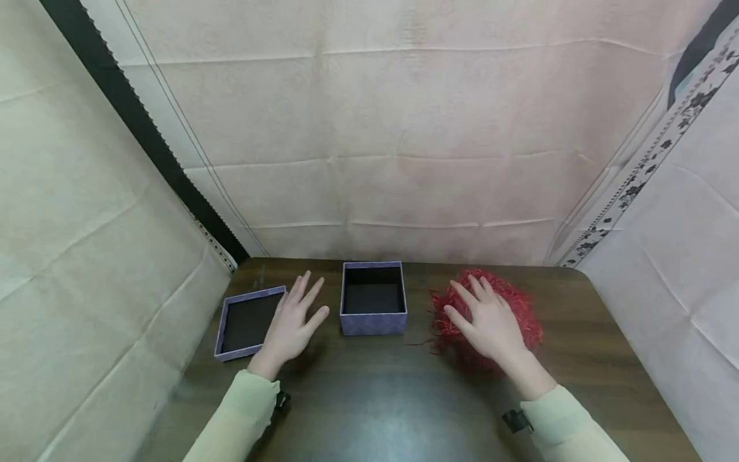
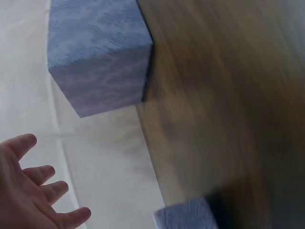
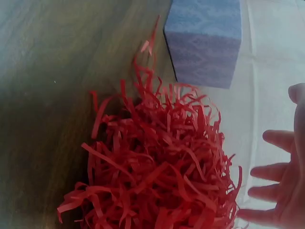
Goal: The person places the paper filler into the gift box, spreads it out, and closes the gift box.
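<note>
A bluish-purple patterned box (image 1: 373, 324) with a black inside stands open-topped near the table's back edge, between the two hands. To its left lies the matching box lid (image 1: 239, 353), its black inside facing up. My left hand (image 1: 293, 324), fingers spread and straight, is over the lid's right side and holds nothing. Over a heap of red shredded paper (image 1: 522, 311) on the right is my right hand (image 1: 487, 321), its fingers also spread with nothing gripped. The right wrist view shows the shredded paper (image 3: 157, 171) piled loosely, a few strands straying toward the box (image 3: 205, 52).
The dark wooden table (image 1: 375, 398) has its back edge just behind the box. A pale cloth (image 1: 404, 160) hangs behind it, with more cloth on the left and right sides. A dark strip (image 1: 144, 128) runs down the left cloth's edge.
</note>
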Demonstrator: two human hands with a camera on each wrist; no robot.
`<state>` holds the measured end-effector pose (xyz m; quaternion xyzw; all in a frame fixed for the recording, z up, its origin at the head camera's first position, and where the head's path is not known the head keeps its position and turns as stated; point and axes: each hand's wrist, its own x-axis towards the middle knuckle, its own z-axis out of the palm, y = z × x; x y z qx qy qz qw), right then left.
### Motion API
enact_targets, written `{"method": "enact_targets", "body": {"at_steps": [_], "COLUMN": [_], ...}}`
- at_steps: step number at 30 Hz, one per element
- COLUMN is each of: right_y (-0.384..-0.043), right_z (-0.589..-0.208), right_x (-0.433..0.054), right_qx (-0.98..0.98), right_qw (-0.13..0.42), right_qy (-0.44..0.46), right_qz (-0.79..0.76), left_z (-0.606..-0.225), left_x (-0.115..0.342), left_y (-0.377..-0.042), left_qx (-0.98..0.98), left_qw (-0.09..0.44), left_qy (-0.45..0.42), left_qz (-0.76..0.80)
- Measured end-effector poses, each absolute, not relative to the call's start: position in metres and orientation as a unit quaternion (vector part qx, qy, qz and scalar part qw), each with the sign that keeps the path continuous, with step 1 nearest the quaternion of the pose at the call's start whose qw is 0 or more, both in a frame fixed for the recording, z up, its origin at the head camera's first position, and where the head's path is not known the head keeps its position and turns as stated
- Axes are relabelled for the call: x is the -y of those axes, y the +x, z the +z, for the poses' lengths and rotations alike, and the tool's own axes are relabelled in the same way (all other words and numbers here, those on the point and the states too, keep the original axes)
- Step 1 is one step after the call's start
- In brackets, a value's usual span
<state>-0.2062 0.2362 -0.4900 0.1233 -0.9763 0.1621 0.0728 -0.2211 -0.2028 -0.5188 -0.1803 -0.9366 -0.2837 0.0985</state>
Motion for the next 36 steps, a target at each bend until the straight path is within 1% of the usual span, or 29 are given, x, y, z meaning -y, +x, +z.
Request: {"method": "enact_targets", "body": {"at_steps": [9, 13, 21, 25, 29, 32, 36], "right_y": [-0.205, -0.202, -0.200, -0.200, -0.199, -0.199, -0.200], "right_z": [-0.485, -0.482, -0.479, -0.479, -0.481, -0.484, -0.489], "right_x": [-0.255, -0.265, -0.286, -0.296, -0.305, -0.310, -0.315], "right_qx": [0.950, 0.937, 0.934, 0.940, 0.944, 0.946, 0.947], "right_qw": [0.104, 0.111, 0.122, 0.106, 0.075, 0.059, 0.051], "right_qy": [0.166, 0.178, 0.170, 0.148, 0.131, 0.125, 0.121], "right_qz": [0.244, 0.279, 0.291, 0.290, 0.292, 0.295, 0.295], "left_z": [-0.519, -0.523, -0.534, -0.542, -0.551, -0.556, -0.563], "left_x": [0.187, 0.180, 0.167, 0.163, 0.160, 0.158, 0.156], "left_y": [-0.223, -0.224, -0.223, -0.227, -0.230, -0.231, -0.233], "left_qx": [0.874, 0.857, 0.841, 0.833, 0.831, 0.827, 0.819], "left_qw": [0.136, 0.150, 0.149, 0.139, 0.125, 0.123, 0.128], "left_qy": [-0.166, -0.169, -0.158, -0.137, -0.120, -0.113, -0.115], "left_qz": [-0.435, -0.463, -0.496, -0.517, -0.528, -0.537, -0.548]}}
